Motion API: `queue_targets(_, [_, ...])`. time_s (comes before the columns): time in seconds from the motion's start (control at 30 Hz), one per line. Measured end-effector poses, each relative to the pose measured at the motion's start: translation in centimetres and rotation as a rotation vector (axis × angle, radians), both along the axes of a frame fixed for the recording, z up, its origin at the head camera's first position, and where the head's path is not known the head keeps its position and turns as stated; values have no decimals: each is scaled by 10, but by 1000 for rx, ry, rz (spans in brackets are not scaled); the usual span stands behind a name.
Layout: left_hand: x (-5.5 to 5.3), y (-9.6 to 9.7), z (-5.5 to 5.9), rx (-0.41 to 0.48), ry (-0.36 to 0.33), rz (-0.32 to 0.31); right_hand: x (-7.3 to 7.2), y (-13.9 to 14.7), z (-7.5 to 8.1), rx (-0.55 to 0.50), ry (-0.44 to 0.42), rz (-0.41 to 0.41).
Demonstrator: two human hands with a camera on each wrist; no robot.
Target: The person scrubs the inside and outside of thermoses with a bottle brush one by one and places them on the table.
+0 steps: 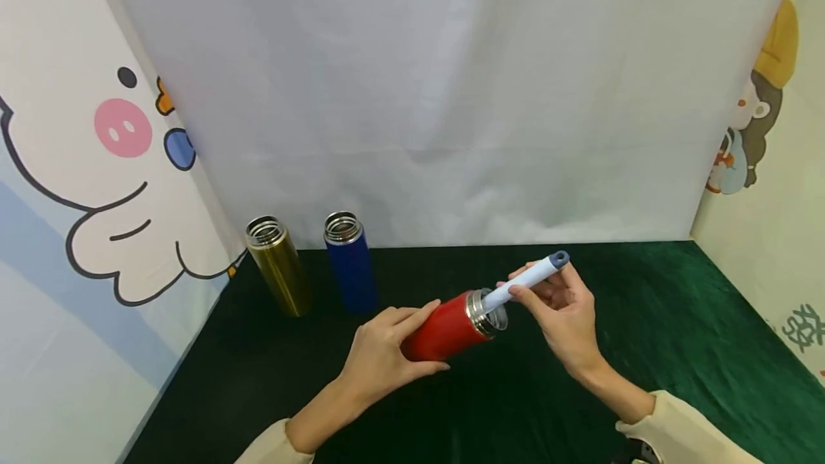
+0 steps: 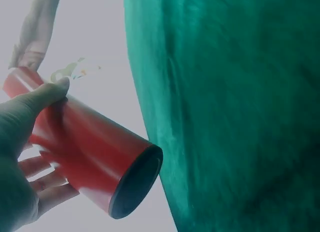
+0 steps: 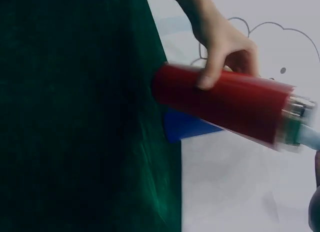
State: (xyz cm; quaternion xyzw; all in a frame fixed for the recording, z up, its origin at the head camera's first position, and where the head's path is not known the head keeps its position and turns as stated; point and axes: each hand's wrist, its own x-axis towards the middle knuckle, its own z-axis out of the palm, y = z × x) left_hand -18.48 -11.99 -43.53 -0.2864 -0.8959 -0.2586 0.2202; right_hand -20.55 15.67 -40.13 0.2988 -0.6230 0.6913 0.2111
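Note:
My left hand (image 1: pixel 380 356) grips a red bottle (image 1: pixel 445 328) around its body, tilted above the table with its steel-rimmed mouth to the right. A light-blue brush handle (image 1: pixel 528 281) with a dark-blue holed end slants into that mouth; whatever is on its inner end is hidden. Thumb and fingers of my right hand (image 1: pixel 567 313) pinch this handle near its middle. In the left wrist view, the red bottle (image 2: pixel 95 142) shows its dark base, with my left hand (image 2: pixel 20 137) around its side. The right wrist view is blurred around the bottle's mouth.
Two uncapped bottles, one gold (image 1: pixel 283 274) and one blue (image 1: pixel 351 274), stand upright at the back left of the green cloth-covered table (image 1: pixel 670 306). Behind them hangs a pale grey curtain (image 1: pixel 419 92). Printed cartoon panels flank both sides.

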Motion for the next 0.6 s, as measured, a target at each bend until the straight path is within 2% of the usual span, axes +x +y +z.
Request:
queue_targets(0.17, [2, -7, -4, -13, 14, 45, -3, 17, 12, -76, -41, 53])
queue_targets(0.27, [1, -9, -5, 17, 17, 36, -3, 22, 18, -135, -57, 110])
queue_targets(0.4, [-1, -11, -5, 26, 5, 16, -2, 25, 27, -238, -14, 195])
queue_targets(0.5, [-2, -14, -6, 16, -12, 20, -1, 28, 34, -299, 14, 207])
queue_targets(0.6, [-4, -17, -8, -1, -14, 37, 0, 29, 40, -334, 9, 176])
